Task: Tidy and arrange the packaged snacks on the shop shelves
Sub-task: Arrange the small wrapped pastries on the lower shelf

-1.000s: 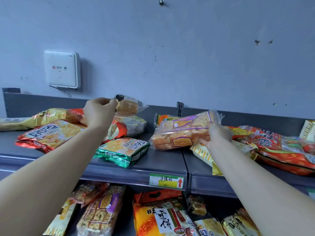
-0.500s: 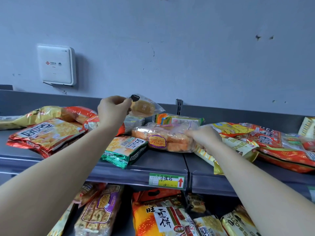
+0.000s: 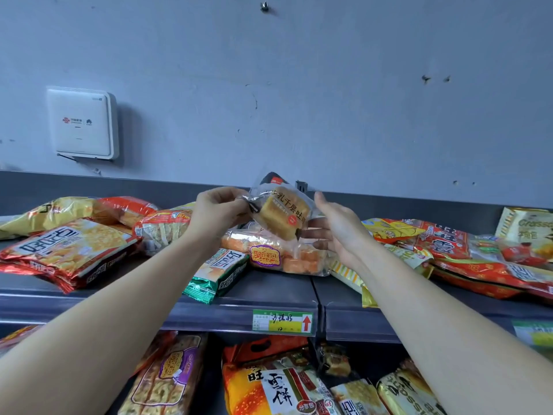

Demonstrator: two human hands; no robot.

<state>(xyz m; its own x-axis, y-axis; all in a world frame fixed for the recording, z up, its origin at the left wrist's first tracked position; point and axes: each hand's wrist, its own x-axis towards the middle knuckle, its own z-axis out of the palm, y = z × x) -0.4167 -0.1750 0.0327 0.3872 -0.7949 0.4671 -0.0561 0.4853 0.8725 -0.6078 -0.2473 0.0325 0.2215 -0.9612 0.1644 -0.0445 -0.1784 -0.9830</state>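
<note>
left hand still pinches the toast packet; right hand, off the bun bag, spreads open.

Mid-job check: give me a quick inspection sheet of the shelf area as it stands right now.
Surface: grey top shelf, packets lying flat and askew across it.
Job's things: small bread packet held up above a clear cake pack that lies on the shelf.
Clutter: green packet reaches the front edge; red-gold packets piled at left, red packets at right.
Hands: left hand pinches the bread packet's edge; right hand open beside it, contact unclear.
Cables: nothing seen.
Surroundings: white box on the wall; price tag on the shelf edge; lower-shelf packets below.
</note>
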